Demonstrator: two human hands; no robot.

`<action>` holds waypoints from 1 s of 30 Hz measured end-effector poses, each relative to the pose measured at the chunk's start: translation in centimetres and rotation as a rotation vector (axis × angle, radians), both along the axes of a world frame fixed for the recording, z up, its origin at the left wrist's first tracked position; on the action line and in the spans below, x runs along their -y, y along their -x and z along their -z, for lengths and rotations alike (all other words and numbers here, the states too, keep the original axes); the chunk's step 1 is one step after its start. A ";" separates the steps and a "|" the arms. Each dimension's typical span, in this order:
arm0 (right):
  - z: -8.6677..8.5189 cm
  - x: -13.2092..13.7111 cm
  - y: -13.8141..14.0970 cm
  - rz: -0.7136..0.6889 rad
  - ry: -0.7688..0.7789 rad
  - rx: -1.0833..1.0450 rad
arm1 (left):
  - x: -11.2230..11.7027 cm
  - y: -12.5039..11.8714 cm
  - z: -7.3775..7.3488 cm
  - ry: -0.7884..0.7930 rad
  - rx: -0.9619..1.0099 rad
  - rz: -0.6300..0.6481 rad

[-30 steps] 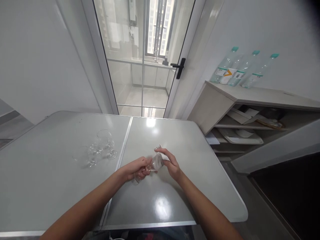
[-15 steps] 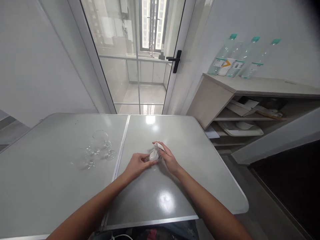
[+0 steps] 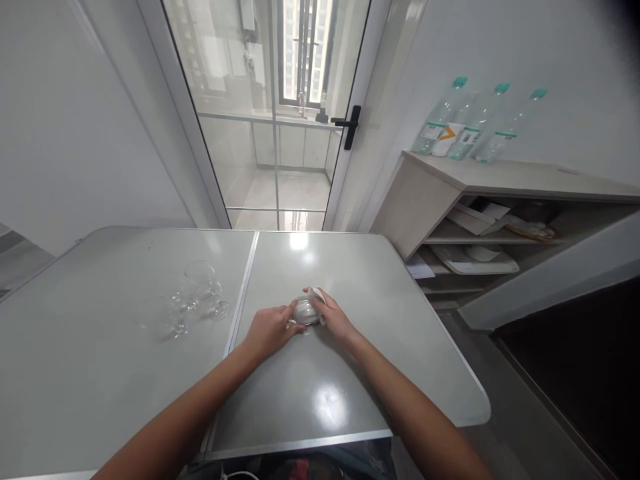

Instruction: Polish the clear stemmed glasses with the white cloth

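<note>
Over the right half of the table (image 3: pixel 380 347), my left hand (image 3: pixel 274 327) holds a clear drinking glass (image 3: pixel 305 312) from its left side, thumb and fingers closed round it. My right hand (image 3: pixel 337 319) is closed on a white cloth or tissue (image 3: pixel 317 294) and presses it to the right side of the glass. The fingers hide part of both, and the glass is slightly blurred. To the left, apart from my hands, several clear stemmed glasses (image 3: pixel 201 273) stand close together; their outlines are hard to separate.
A metal strip (image 3: pixel 241 293) divides the tabletop. At the back right, several plastic bottles (image 3: pixel 475 130) with green caps stand on a wooden shelf unit (image 3: pixel 425 200). A glazed door (image 3: pixel 277 170) with a black handle (image 3: pixel 352 127) lies beyond the table.
The white cloth has shifted from the front of the glass to its right side, so more clear glass shows. My hands have moved only slightly, and the view has tilted a little.
</note>
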State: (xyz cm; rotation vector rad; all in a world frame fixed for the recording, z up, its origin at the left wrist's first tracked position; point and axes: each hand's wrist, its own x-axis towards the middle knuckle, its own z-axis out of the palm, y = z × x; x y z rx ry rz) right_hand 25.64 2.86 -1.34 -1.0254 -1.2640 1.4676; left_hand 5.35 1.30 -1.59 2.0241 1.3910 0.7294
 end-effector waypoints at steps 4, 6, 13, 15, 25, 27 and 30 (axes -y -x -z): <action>-0.1 0.2 -0.2 -0.027 0.075 -0.169 | 0.3 -0.4 -0.8 0.089 0.083 0.025; -0.6 0.4 -0.7 -0.032 0.009 -0.196 | 0.4 -0.6 -1.3 0.410 0.328 0.100; -2.0 0.7 -1.4 -0.029 -0.169 -0.075 | 0.0 -0.5 -0.8 0.674 0.521 0.153; -2.2 0.8 -1.1 -0.036 -0.136 -0.002 | 0.0 -0.3 -0.2 0.277 0.270 0.053; -1.7 1.2 -1.1 -0.035 -0.110 -0.150 | 0.3 -0.5 -1.0 0.608 0.501 0.167; -1.8 1.2 -1.5 -0.068 -0.143 -0.155 | 0.1 -0.4 -1.3 0.913 0.639 0.257; -2.1 1.1 -1.8 -0.088 -0.168 -0.077 | -0.1 -0.2 -1.1 0.897 0.631 0.235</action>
